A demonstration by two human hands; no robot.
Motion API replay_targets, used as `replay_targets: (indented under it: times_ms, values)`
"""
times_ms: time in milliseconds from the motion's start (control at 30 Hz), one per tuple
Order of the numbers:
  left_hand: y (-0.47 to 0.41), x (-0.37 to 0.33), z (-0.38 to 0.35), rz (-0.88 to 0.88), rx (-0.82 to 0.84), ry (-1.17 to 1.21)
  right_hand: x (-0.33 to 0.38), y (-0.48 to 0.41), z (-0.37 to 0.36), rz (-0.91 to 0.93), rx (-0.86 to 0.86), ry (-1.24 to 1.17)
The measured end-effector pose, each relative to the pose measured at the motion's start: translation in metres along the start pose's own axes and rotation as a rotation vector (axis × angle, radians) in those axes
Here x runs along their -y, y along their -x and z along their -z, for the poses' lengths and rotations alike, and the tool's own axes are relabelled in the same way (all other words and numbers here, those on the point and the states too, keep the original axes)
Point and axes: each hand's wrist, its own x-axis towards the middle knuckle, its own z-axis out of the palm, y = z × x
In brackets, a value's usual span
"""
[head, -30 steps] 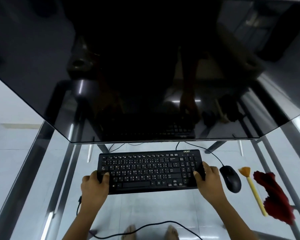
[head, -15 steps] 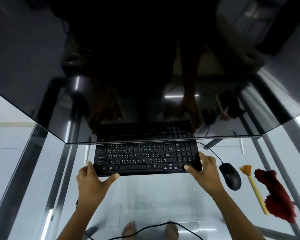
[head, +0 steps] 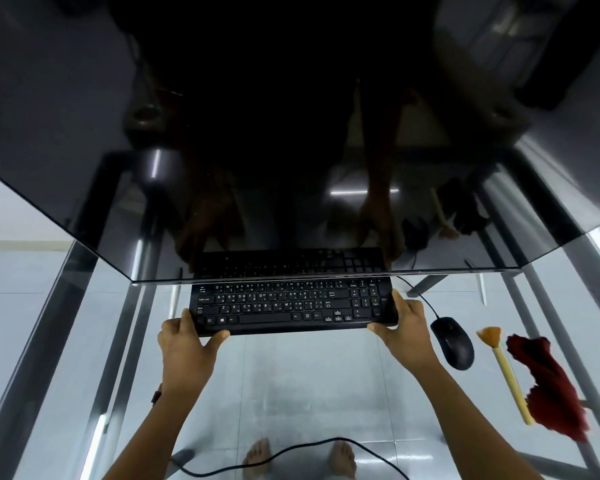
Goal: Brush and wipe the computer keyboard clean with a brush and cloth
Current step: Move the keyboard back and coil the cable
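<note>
A black keyboard (head: 291, 306) lies on the glass desk (head: 309, 375), its far rows tucked under the lower edge of the big dark monitor (head: 291, 133). My left hand (head: 184, 348) grips its near left corner, thumb along the front edge. My right hand (head: 407, 327) holds its right end, fingers on the side and thumb under the front edge. To the right lie a brush (head: 503, 368) with a pale yellow handle and orange bristles, and a dark red cloth (head: 548, 382), crumpled beside it.
A black wired mouse (head: 452, 341) sits between the keyboard and the brush. A black cable (head: 309, 445) loops below the glass near my bare feet (head: 260, 455). Metal desk legs run down both sides.
Both hands have pushed the keyboard away from me, so its far rows now sit under the monitor's edge. The brush, cloth and mouse have stayed put.
</note>
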Motion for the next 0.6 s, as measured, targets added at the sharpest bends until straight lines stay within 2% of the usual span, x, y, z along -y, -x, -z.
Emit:
replay_targets:
  times_ms: [200,367,433,600]
  values:
    - [0.001,-0.007,0.002,-0.005,0.003,-0.083,-0.001,-0.004,0.0,0.019,-0.007,0.027]
    - [0.027,-0.016,-0.009,-0.159,-0.05,-0.181,-0.027,0.012,0.03,0.003,-0.287,0.312]
    - [0.035,-0.022,-0.018,-0.219,-0.045,-0.201,-0.046,0.024,0.047,-0.027,-0.344,0.426]
    - [0.039,-0.041,-0.037,-0.216,-0.012,-0.147,-0.08,0.034,0.054,-0.012,-0.234,0.498]
